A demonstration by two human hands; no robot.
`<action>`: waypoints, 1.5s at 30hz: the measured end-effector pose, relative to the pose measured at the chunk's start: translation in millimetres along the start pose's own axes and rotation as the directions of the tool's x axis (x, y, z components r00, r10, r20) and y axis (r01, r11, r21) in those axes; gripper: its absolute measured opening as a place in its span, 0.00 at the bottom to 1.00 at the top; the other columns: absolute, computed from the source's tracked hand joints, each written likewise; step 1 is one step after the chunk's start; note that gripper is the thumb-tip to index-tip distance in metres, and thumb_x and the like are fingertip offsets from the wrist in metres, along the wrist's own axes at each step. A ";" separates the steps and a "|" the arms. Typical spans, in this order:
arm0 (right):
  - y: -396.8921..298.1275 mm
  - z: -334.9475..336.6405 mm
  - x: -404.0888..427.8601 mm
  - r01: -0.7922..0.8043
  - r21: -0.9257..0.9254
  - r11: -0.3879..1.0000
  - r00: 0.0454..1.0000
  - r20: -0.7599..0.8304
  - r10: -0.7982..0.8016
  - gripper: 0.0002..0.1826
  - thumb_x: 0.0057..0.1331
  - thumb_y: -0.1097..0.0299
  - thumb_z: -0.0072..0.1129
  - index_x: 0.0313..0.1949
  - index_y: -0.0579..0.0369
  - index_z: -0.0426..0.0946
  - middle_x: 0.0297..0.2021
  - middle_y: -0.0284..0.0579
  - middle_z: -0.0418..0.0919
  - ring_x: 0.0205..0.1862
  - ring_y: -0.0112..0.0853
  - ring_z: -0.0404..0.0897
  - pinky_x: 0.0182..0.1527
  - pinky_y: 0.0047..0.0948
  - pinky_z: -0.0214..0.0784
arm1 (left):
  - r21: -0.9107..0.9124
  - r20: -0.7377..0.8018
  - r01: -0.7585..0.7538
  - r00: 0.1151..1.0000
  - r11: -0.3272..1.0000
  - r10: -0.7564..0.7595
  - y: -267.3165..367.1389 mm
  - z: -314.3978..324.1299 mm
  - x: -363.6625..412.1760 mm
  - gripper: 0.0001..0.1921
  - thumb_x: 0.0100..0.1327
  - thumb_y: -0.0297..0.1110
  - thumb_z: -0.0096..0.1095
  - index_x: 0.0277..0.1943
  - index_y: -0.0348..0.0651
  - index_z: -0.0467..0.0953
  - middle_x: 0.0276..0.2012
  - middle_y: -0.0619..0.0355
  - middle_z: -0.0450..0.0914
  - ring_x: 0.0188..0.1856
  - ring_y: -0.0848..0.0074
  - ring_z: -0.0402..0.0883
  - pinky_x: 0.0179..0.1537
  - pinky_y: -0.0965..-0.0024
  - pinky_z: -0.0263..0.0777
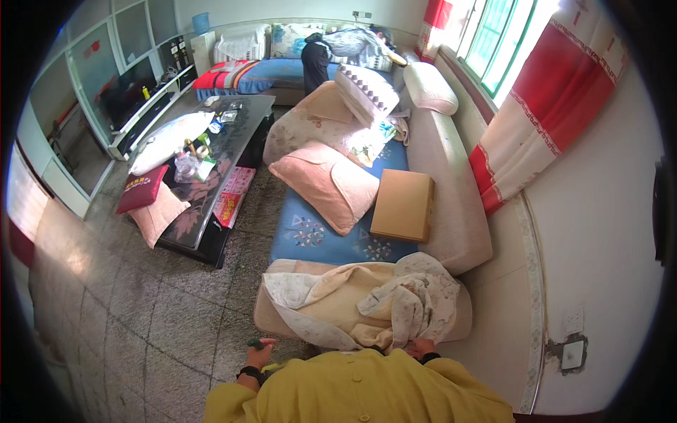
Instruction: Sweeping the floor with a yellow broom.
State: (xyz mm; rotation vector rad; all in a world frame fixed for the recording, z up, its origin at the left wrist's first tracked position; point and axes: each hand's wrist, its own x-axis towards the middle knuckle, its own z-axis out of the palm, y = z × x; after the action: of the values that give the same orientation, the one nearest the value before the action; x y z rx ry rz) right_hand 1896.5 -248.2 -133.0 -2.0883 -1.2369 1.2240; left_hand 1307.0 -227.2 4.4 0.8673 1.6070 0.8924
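Observation:
My left hand (260,355) is closed around a dark green object (256,343), perhaps a handle; the rest of it is hidden. At the near edge of a crumpled cream sofa cover (338,301), my right hand (422,347) has its fingers curled on the fabric. The cover lies bunched over the sofa's near end, its pale patterned underside partly folded up. Beyond it, a blue patterned seat cover (312,227) spreads along the seat. A pink cushion (328,185) and a closed cardboard box (403,205) rest on that.
On the left stands a low black coffee table (203,222) holding cushions, a plastic bag (188,168) and small items. A person (338,45) bends over the sofa's far end. A striped white cushion (365,95) leans near the backrest (449,174). Red-and-white curtains (550,106) hang right.

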 end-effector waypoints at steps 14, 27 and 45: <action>-139.7 -55.1 13.6 0.324 -0.869 0.375 0.909 0.395 0.131 0.15 0.48 0.53 0.50 0.21 0.51 0.76 0.20 0.44 0.75 0.21 0.33 0.73 0.24 0.33 0.63 | 0.026 -0.047 0.064 0.997 0.998 -0.063 -31.2 17.8 36.4 0.08 0.47 0.27 0.53 0.32 0.41 0.75 0.27 0.59 0.76 0.33 0.75 0.74 0.40 0.72 0.66; -153.8 6.4 47.1 -0.100 0.174 0.980 0.905 0.426 0.017 0.08 0.50 0.68 0.49 0.21 0.60 0.68 0.17 0.45 0.72 0.15 0.34 0.72 0.18 0.30 0.68 | 0.402 -0.419 0.142 0.907 0.905 0.044 -8.9 2.0 -108.1 0.10 0.50 0.35 0.54 0.36 0.42 0.74 0.32 0.54 0.75 0.36 0.68 0.73 0.40 0.67 0.65; -445.9 243.8 -212.0 0.307 -0.096 0.947 0.116 0.991 0.063 0.20 0.57 0.56 0.49 0.43 0.58 0.65 0.30 0.40 0.71 0.26 0.25 0.74 0.25 0.21 0.69 | 0.181 -0.169 -0.170 0.965 0.969 0.201 -22.0 -40.8 -177.0 0.09 0.51 0.32 0.56 0.36 0.40 0.72 0.33 0.53 0.75 0.34 0.69 0.74 0.36 0.71 0.66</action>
State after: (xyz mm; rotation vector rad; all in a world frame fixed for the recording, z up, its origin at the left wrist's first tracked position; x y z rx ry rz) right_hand 1428.3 -217.6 155.2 -0.9222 -2.1449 2.6888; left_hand 1297.3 -398.1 69.1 1.0922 1.8027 1.0056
